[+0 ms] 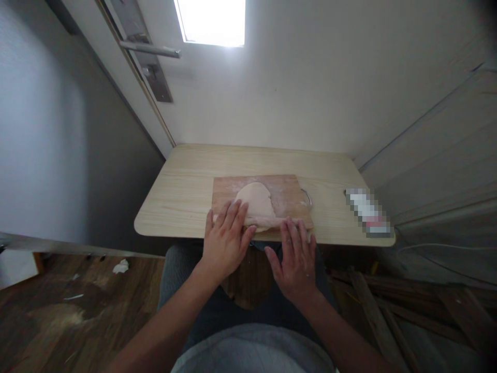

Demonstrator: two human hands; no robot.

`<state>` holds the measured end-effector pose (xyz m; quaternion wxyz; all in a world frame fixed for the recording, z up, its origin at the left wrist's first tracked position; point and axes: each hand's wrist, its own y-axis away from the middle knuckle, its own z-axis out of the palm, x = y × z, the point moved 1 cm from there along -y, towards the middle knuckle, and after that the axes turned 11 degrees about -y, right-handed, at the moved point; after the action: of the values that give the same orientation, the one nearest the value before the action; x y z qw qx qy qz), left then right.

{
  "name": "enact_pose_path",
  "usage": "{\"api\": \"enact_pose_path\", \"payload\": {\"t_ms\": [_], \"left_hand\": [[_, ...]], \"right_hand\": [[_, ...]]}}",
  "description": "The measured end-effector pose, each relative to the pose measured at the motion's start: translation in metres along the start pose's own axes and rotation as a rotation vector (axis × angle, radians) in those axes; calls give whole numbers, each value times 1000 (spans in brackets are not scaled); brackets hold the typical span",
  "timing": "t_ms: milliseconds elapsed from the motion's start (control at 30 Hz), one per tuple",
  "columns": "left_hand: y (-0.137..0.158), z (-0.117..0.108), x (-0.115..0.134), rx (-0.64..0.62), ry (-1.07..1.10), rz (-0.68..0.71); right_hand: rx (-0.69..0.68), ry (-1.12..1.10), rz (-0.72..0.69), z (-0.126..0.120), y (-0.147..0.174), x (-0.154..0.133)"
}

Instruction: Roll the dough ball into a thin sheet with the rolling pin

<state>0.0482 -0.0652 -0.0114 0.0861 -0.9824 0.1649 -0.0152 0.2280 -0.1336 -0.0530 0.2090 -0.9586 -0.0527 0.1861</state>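
Note:
A thin rounded sheet of pale dough (255, 198) lies on a wooden cutting board (287, 187) dusted with flour. Across the dough's near part runs a floured rolling pin (264, 222), parallel to the table's front edge. My left hand (225, 235) rests palm down over the pin's left part, fingers stretched forward, the fingertips close to the dough's left edge. Over the right part lies my right hand (295, 254), fingers extended and thumb apart. Flour shows on its fingers. Both hands cover parts of the pin, and a bit of dough shows on its near side.
The board lies on a small pale wooden table (186, 176) against a white door with a metal handle (149, 49). A pixelated object (368, 212) lies at the table's right end. A round wooden stool top (248, 280) shows between my legs. Planks (373, 311) lie at lower right.

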Motion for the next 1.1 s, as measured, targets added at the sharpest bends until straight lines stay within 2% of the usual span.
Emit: {"api": "enact_pose_path", "payload": {"t_ms": [367, 867, 1100], "left_hand": [[-38, 3, -7, 26, -9, -8], [-99, 8, -18, 27, -54, -22], [-102, 8, -19, 28, -63, -27]], "right_hand": [[34, -18, 11, 7, -44, 8], [0, 12, 69, 31, -109, 26], [26, 11, 35, 31, -115, 25]]}}
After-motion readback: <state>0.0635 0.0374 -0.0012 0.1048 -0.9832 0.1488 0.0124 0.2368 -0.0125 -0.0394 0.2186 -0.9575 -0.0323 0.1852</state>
